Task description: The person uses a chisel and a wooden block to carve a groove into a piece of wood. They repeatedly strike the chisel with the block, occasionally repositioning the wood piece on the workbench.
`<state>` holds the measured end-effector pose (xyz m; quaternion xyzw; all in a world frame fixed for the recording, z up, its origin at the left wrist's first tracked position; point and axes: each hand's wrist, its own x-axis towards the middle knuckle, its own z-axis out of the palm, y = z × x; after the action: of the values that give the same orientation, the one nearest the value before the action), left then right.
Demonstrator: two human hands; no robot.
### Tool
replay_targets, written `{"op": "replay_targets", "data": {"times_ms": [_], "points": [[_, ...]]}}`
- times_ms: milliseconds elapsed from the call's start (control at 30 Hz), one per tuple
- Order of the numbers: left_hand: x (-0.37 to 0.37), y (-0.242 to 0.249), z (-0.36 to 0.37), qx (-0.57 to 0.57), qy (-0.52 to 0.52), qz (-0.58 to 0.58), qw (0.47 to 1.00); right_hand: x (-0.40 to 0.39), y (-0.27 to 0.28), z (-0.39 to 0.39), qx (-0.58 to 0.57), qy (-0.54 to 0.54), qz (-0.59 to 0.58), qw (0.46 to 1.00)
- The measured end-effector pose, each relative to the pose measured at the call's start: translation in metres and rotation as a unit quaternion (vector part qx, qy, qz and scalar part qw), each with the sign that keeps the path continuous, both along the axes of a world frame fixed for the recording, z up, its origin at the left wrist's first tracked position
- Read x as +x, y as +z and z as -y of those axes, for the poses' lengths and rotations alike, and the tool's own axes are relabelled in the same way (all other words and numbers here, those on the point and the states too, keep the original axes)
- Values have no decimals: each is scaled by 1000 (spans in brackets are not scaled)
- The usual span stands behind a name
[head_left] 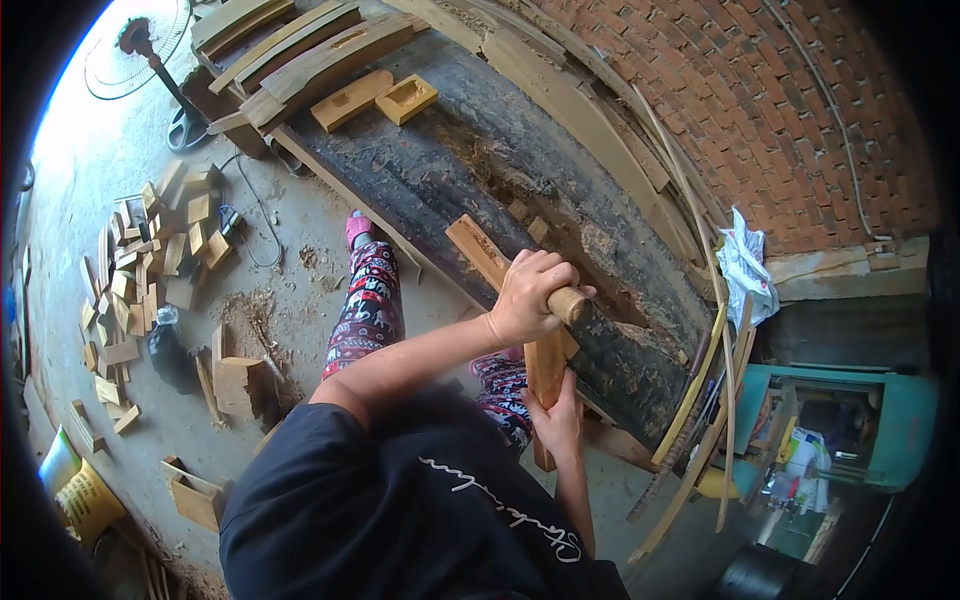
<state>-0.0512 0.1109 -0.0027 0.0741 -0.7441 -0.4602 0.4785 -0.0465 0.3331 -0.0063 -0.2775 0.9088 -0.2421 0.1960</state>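
My left hand (537, 292) is closed in a fist around a wooden handle (569, 306) whose blunt, round end sticks out past the thumb side. What the handle belongs to is hidden under the fist. From beyond that hand a reddish wooden piece (478, 250), rough and chipped along its top, slants up and left over the dark bench (400, 175). Closer to my body, my right hand (560, 420) grips a smooth wooden bar (544, 368), thumb on its left side. The bar's upper end runs in below my left hand, and its lower end shows under the right palm.
Two slotted wooden blocks (406, 99) lie at the bench's far end, beside stacked beams (335, 60). Wood shavings cover the bench middle. Offcuts (150, 250) are heaped on the left floor near a fan (140, 40). A green machine (905, 430) stands right, below a brick wall (760, 110).
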Motion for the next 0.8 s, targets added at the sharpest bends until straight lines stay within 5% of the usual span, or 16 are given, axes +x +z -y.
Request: {"op": "replay_targets", "data": {"times_ms": [333,400,500,633,800], "points": [[-6,-15,-1,-24,5,34,999,-4,-4,-7,-35,-21,-6,999],[-6,-17,-3,-37,-3,46,998,-3,11,-6,-72,-80,66,992],[-3,-18,-6,-53,-23,74,996,0,36,-8,-241,-137,25,960],[-6,-20,-13,-66,-25,67,995,3,61,-2,-537,-71,-46,839],[-8,-36,-20,-51,5,82,995,5,14,-14,-235,1,18,972]]}}
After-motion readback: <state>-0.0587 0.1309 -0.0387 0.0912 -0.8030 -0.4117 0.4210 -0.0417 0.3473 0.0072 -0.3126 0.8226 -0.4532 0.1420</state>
